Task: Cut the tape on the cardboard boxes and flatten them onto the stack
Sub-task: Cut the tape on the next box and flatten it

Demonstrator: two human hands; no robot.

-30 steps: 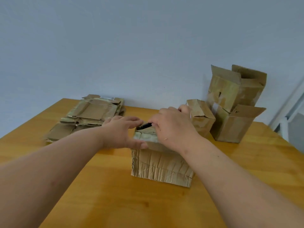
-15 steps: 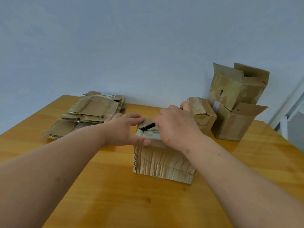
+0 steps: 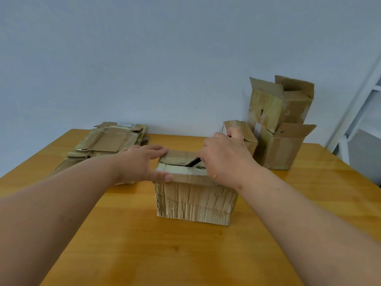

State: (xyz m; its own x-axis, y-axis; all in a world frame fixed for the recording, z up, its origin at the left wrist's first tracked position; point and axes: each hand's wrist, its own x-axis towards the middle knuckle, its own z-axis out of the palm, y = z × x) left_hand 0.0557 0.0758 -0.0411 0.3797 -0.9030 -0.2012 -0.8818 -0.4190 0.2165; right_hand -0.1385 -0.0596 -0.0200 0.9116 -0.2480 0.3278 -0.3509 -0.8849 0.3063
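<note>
A crumpled cardboard box [image 3: 195, 201] stands upright in the middle of the wooden table [image 3: 165, 254], its top flaps taped. My left hand [image 3: 142, 164] rests on the box's left top edge, fingers straight over the far flap and thumb along the near edge. My right hand [image 3: 224, 159] grips a dark cutter [image 3: 193, 162], whose tip lies in the seam between the top flaps. The handle is hidden inside my fist. A stack of flattened boxes [image 3: 109, 141] lies at the back left.
Behind my right hand sits a small closed box [image 3: 247, 135]. Two open boxes [image 3: 282, 129] stand stacked at the back right against the wall. A white frame [image 3: 358, 112] rises beyond the table's right edge.
The dark cutter has travelled along the top seam toward the right with my right hand. My left hand stays on the box's left top edge.
</note>
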